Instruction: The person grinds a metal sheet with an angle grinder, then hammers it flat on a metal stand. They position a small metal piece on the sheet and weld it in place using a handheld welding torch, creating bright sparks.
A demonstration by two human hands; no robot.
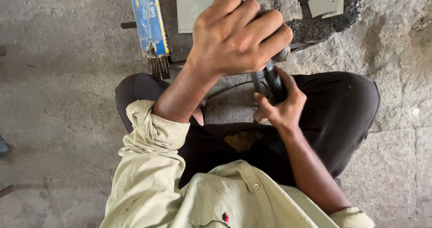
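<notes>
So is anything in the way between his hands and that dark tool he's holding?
Nothing visible is. The left hand is clenched over the top of the dark tool, and the right hand grips its handle lower down. Both touch it directly.

Illumination: soft, even daylight; no glare. Shadows are faint and diffuse on the concrete floor [54, 97]. Focus is sharp across the frame. Slight wide-angle stretching at the edges.
</notes>
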